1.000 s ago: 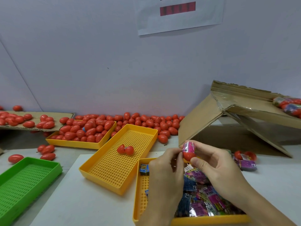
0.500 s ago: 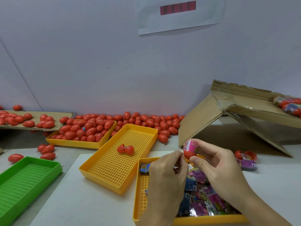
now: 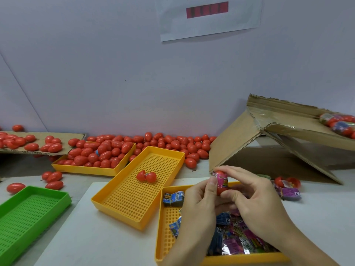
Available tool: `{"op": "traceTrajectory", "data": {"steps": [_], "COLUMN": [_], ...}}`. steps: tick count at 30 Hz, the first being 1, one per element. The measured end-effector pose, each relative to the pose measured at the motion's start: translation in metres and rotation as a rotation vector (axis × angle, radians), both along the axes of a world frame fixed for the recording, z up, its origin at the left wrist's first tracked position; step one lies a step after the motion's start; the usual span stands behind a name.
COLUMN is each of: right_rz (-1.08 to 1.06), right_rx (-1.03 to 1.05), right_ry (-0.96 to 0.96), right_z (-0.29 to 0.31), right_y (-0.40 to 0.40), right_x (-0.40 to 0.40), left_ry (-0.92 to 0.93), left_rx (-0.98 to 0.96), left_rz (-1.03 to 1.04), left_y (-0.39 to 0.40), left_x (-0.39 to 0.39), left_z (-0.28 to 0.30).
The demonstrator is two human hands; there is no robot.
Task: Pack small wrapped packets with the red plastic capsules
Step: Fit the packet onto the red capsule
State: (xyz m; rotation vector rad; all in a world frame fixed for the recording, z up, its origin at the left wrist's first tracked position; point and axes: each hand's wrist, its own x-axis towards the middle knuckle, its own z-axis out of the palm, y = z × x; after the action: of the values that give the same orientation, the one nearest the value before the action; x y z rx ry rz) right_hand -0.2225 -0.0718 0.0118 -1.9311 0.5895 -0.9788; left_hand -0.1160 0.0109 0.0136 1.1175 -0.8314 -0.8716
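Note:
Both hands meet over the near yellow tray (image 3: pixel 163 227), which holds several blue and purple wrapped packets (image 3: pixel 232 244). My right hand (image 3: pixel 255 204) pinches a red capsule (image 3: pixel 221 190) with a pink packet (image 3: pixel 221 179) sticking out of it. My left hand (image 3: pixel 197 206) holds the same capsule from the left, thumb against its side. An open red capsule (image 3: pixel 146 176) lies in the middle yellow tray (image 3: pixel 115 206).
A far yellow tray (image 3: pixel 86 169) and the wall edge hold several closed red capsules (image 3: pixel 169 143). A green tray (image 3: pixel 28 214) sits at left. A torn cardboard box (image 3: pixel 269 143) stands at right, with an open capsule and purple packet (image 3: pixel 288 191) beside it.
My left hand has come back up against the capsule. Both hands have shifted slightly left and down with it, and the packet sits deeper between the fingers.

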Motion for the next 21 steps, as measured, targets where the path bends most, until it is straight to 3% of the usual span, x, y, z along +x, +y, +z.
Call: {"op": "traceTrajectory", "data": {"steps": [7, 11, 15, 21], "right_rz": [-0.053, 0.103, 0.161, 0.215], "right_rx": [-0.043, -0.005, -0.089, -0.146], "right_ry": [-0.077, -0.02, 0.003, 0.136], "right_z": [0.0, 0.003, 0.006, 0.012], "right_y": [0.005, 0.001, 0.003, -0.002], "right_x": [0.002, -0.001, -0.003, -0.009], "left_ry": [0.084, 0.18, 0.031, 0.028], "left_rx": [-0.011, 0.01, 0.009, 0.09], "left_rz": [0.019, -0.026, -0.148, -0.351], "left_y": [-0.001, -0.001, 0.001, 0.006], "left_x": [-0.002, 0.004, 0.008, 0.024], "left_z": [-0.001, 0.003, 0.006, 0.006]}}
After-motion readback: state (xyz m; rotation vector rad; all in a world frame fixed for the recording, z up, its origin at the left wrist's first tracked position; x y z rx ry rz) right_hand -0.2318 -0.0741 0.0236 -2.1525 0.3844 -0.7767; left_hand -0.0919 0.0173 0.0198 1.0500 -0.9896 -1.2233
